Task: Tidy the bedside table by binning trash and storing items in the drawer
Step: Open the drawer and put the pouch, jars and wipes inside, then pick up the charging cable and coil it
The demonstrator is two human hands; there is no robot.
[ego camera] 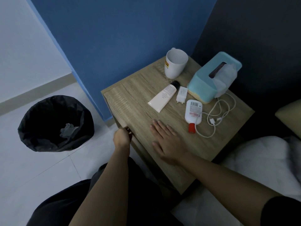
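Note:
The wooden bedside table (133, 103) carries a cream tube with a black cap (163, 97), a white charger plug (181, 95), a white bottle with a red cap (193, 113) and a coiled white cable (219, 111). My right hand (166, 141) lies flat on the tabletop near its front edge, fingers straight. At the table's left side my left hand (122, 137) curls its fingers round the top edge of the drawer front (126, 128). The black-lined bin (55, 123) stands on the floor to the left with crumpled trash inside.
At the back of the table stand a white mug (175, 64) and a teal tissue box (213, 77). A blue wall rises behind the table. White bedding (260, 160) and a pillow lie to the right. My dark-clothed knees are below.

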